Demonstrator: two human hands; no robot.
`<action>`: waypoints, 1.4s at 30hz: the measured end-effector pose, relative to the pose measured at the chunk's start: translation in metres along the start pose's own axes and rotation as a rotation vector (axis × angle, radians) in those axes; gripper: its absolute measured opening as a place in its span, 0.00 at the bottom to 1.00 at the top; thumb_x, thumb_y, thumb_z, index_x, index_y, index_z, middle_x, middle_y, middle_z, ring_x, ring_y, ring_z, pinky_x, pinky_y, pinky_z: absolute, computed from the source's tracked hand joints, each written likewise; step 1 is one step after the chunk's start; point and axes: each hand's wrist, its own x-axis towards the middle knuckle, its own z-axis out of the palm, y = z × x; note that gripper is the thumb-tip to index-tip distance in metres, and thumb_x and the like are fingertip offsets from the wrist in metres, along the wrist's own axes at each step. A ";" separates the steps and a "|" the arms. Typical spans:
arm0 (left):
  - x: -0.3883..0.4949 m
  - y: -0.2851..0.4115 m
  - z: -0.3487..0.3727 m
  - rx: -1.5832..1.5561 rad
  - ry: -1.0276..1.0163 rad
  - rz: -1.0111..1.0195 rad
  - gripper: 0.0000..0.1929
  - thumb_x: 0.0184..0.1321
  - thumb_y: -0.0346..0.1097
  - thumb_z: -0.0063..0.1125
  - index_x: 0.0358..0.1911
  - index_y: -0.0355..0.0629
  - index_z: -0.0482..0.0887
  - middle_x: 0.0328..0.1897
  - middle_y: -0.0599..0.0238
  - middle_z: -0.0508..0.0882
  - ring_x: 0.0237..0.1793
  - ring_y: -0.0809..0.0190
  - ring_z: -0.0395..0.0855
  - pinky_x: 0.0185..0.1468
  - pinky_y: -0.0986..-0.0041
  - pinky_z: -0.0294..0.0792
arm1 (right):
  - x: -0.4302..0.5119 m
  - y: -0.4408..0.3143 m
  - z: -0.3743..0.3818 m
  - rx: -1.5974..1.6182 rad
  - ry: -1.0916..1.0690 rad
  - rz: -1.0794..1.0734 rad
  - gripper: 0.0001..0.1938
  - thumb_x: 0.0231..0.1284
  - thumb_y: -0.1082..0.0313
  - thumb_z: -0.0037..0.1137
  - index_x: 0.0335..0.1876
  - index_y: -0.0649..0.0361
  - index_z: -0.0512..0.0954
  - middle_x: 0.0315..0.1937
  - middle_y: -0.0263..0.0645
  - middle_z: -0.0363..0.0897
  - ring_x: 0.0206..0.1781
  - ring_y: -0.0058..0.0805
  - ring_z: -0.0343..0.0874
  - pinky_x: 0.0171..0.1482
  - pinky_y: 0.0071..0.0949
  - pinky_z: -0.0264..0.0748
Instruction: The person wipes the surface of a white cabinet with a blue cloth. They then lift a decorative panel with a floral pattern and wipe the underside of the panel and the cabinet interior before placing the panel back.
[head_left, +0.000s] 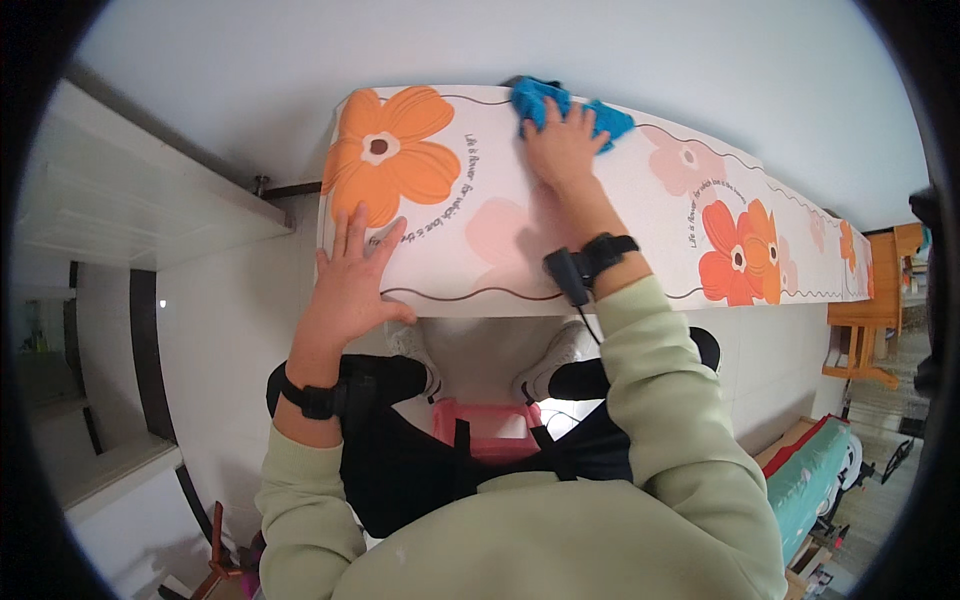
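Observation:
A long, narrow table under a white cover (495, 172) printed with orange, red and pink flowers, wavy lines and writing runs along the wall before me. My right hand (564, 146) presses a bunched blue cloth (538, 101) onto the cover near its far edge, fingers spread over the fabric. Part of the cloth lies hidden beneath the palm. Nearer the left end, my left hand (358, 274) rests on the cover with its fingers apart and the thumb at the front edge. It holds nothing.
A pink plastic stool (487, 427) is under me, between my legs. The wall (480, 45) rises right behind the table. To the left stands a white door (157, 180). A wooden piece of furniture (870, 292) adjoins the table's right end, and a teal-covered surface (810, 472) lies at lower right.

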 end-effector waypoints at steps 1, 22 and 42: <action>-0.005 -0.002 -0.001 0.022 -0.032 -0.024 0.59 0.31 0.47 0.81 0.74 0.61 0.60 0.79 0.45 0.48 0.79 0.36 0.41 0.66 0.26 0.51 | -0.005 -0.024 0.001 0.008 0.016 -0.052 0.31 0.65 0.44 0.50 0.71 0.47 0.67 0.70 0.55 0.61 0.75 0.60 0.51 0.66 0.77 0.43; -0.012 -0.037 0.021 -0.185 0.001 0.001 0.67 0.28 0.48 0.81 0.75 0.37 0.47 0.80 0.43 0.43 0.79 0.36 0.43 0.78 0.53 0.49 | -0.059 0.191 -0.049 0.117 0.055 -0.115 0.26 0.61 0.46 0.56 0.65 0.40 0.74 0.65 0.49 0.69 0.69 0.51 0.65 0.66 0.58 0.62; -0.007 -0.049 0.022 -0.225 0.034 0.008 0.69 0.24 0.42 0.81 0.77 0.42 0.47 0.82 0.47 0.41 0.79 0.43 0.49 0.76 0.60 0.56 | -0.165 -0.005 -0.049 0.271 0.031 -0.410 0.28 0.56 0.49 0.60 0.64 0.47 0.75 0.68 0.50 0.66 0.73 0.54 0.58 0.70 0.70 0.48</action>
